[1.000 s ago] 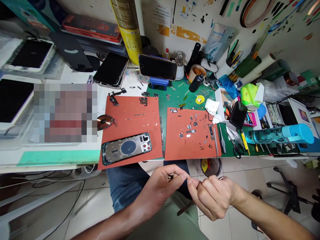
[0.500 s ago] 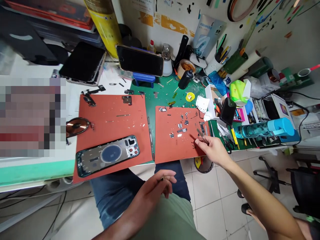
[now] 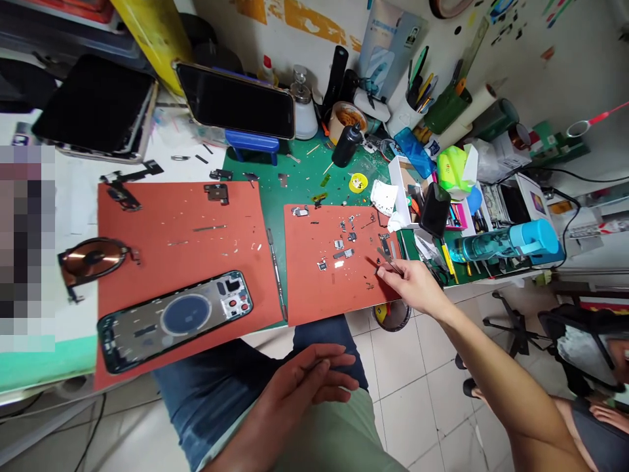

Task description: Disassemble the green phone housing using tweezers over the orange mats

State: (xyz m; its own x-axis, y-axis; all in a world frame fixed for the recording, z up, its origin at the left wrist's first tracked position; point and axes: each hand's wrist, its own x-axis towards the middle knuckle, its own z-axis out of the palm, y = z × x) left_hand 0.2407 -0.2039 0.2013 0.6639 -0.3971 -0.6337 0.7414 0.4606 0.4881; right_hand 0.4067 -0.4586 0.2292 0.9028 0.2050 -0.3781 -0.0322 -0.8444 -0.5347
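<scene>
Right hand: I have the right hand over the right edge of the right red mat, its thumb and fingers closed on a slim tool that looks like tweezers; I can't tell from here if the tip touches anything.
Left hand: I see the left hand above the lap, clear of the bench, thumb against index finger and the other fingers loosely parted; I can't tell whether a thing sits in that pinch.
Small parts: scattered over the right red mat, with a silver metal part lying left of the slim tool.
Phone back housing: lying at a slant on the left red mat, near its front edge.
Copper coil: across that mat's left edge, the coil overhanging the white surface.
Metal pick: the double-ended pick lies between both mats.
</scene>
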